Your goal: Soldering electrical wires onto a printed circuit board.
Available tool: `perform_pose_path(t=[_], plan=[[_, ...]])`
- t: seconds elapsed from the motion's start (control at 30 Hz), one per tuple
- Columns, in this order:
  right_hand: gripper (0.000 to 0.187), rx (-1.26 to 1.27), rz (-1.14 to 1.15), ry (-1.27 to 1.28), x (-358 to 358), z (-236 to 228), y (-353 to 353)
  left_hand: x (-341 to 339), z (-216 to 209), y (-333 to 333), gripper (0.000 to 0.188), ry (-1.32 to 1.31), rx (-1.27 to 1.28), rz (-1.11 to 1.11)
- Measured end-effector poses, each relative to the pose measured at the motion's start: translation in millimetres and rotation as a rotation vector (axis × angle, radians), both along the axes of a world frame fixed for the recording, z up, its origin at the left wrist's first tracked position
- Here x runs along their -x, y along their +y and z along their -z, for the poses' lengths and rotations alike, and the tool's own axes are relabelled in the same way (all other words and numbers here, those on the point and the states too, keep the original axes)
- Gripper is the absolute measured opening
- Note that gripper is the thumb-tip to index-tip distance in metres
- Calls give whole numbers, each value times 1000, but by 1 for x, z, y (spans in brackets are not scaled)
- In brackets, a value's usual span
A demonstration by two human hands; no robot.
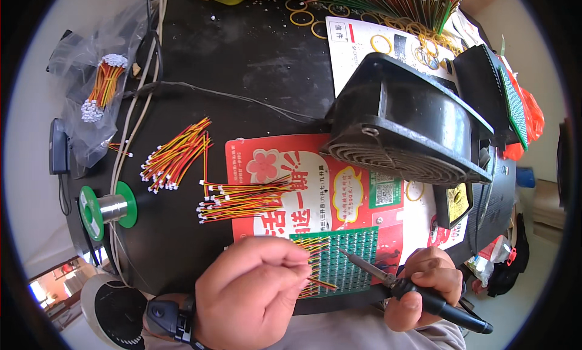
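My left hand (248, 295) is closed in a pinch over the left part of a green circuit board (354, 259). Its fingertips hide what they hold, if anything. Rows of thin yellow, red and black wires (318, 247) lie across that side of the board, and one orange-yellow wire sticks out below my fingers. In my right hand (427, 283) is a soldering iron (433, 301), gripped by its black handle. The iron's tip points left, over the board's upper middle. Bundled connector wires (242, 201) with white plugs lie just beyond my left hand.
Right of centre stands a black fan (412, 119). At left are a solder spool (112, 208), another wire pile (176, 156) and a plastic bag (91, 77) with bundled wires. A red printed sheet (242, 156) lies beneath the board. Rubber bands (301, 16) are scattered at the back.
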State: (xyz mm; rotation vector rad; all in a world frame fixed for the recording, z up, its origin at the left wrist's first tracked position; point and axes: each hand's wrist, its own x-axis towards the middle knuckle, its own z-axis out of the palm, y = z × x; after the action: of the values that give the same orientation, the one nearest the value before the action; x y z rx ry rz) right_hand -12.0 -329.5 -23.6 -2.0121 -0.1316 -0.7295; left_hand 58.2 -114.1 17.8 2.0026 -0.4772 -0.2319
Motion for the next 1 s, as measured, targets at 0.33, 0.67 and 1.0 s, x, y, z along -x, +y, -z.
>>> perform_pose_path(t=[0.33,0.67,1.0], plan=[[32,-12,-6,-1,0,2,-2,15,31,-11,23,-344,-72,121],[30,8,-47,-13,-2,3,0,9,35,-13,19,-528,-237,204],[31,53,-86,39,-3,2,-1,7,34,-13,26,-447,-243,216]])
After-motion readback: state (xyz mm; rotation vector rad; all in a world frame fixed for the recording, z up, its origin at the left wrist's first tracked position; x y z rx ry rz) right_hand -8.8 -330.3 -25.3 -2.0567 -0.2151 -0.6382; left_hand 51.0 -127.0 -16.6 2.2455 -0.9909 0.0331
